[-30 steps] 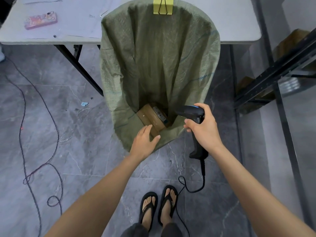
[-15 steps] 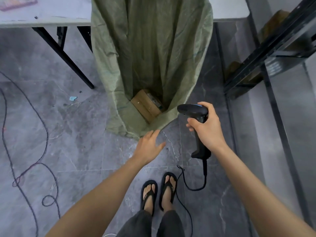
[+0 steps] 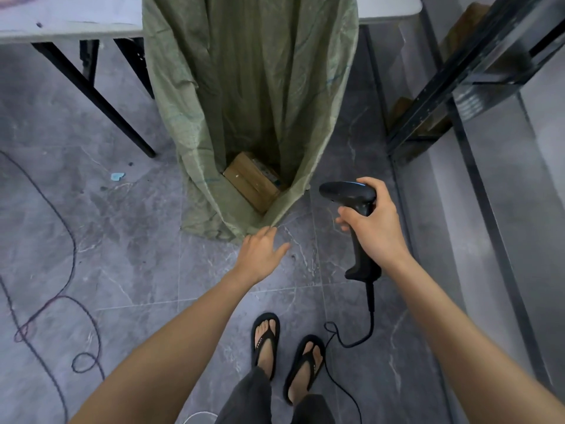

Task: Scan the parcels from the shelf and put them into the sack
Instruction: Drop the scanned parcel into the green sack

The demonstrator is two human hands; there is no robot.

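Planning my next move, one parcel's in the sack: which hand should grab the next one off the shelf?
Probably left: the left hand is open and empty by the sack; the right hand grips the scanner.

Open sack [image 3: 250, 87] mouth (shelf [image 3: 477, 75] rightward)

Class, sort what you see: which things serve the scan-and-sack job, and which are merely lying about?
Job in hand: green sack; cardboard parcel inside it; scanner, gripped by the right hand; left hand, holding nothing; shelf.
Lying about: loose cable on the floor; blue scrap.
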